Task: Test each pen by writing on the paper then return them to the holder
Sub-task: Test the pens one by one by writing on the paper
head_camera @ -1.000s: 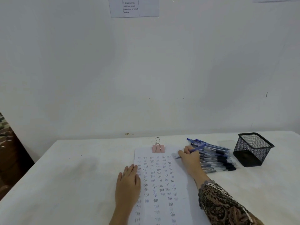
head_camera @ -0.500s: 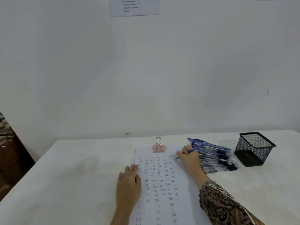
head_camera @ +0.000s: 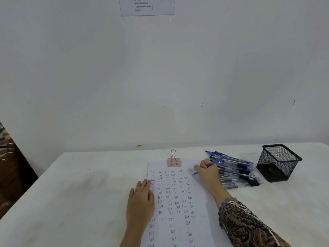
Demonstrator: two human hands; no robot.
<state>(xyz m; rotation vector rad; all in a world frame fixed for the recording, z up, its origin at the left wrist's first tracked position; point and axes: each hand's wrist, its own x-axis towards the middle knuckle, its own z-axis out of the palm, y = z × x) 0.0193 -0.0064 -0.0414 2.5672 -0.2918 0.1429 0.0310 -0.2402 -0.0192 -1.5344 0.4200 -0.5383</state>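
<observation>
A white sheet of paper (head_camera: 179, 227), covered in rows of the word "Test", lies on the table under a pink binder clip (head_camera: 174, 161). My right hand (head_camera: 208, 173) grips a blue pen (head_camera: 216, 160) with its tip on the paper's upper right area. My left hand (head_camera: 140, 198) rests flat on the paper's left edge. Just right of my right hand lies a pile of blue pens (head_camera: 236, 171). The black mesh holder (head_camera: 277, 162) stands beyond the pile, tilted, and I see no pens in it.
The white table (head_camera: 80, 193) runs up to a white wall with a printed notice (head_camera: 146, 6) high on it. Dark wooden furniture (head_camera: 10, 168) stands off the table's left edge.
My right hand has shifted slightly right along the top row with the pen. The left hand has stayed in place on the paper.
</observation>
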